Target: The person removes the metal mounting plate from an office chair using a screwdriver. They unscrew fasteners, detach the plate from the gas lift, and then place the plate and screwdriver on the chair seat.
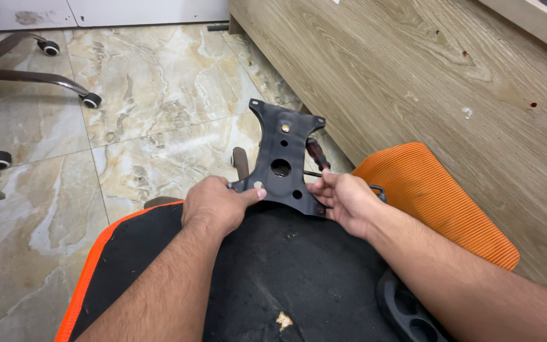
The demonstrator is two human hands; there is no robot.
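Observation:
A black metal mounting plate (281,161) with several holes is tilted up over the far edge of an overturned chair seat (286,266), whose black underside has an orange rim. My left hand (216,204) grips the plate's near left corner. My right hand (344,199) holds its near right corner. A screwdriver with a red and black handle (317,155) lies just behind the plate, beside my right hand; whether that hand also holds it is unclear.
An orange mesh chair back (438,196) lies to the right against a wooden desk panel (425,82). A chrome chair base with castors (39,76) stands at the far left on the marble tile floor (153,107). A black plastic part (406,310) sits near my right forearm.

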